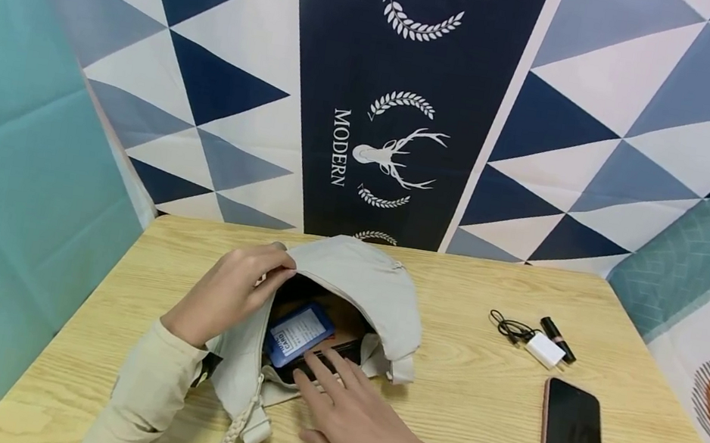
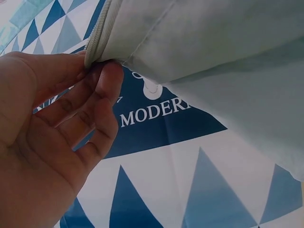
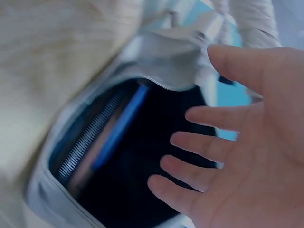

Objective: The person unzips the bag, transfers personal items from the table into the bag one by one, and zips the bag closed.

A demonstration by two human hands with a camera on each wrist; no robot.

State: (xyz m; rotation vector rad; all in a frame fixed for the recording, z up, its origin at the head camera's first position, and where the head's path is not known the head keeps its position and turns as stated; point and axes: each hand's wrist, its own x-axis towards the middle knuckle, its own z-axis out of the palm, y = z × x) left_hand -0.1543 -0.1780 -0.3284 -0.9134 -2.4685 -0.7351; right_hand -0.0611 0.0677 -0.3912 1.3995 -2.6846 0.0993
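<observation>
A light grey zip-up shoulder bag lies on the table with its mouth spread wide. My left hand pinches the zipped edge of the opening between thumb and fingers and holds it up. Inside, a blue card holder with a white printed card rests on the dark lining. Beside it in the right wrist view is a dark thing with a row of fine teeth. My right hand, fingers spread and holding nothing, hovers at the bag's near rim, its fingertips over the opening.
A braided zip pull hangs at the bag's near left. To the right on the wooden table lie a phone, a white charger plug, a black cable and a small black tube. A patterned cloth stands behind.
</observation>
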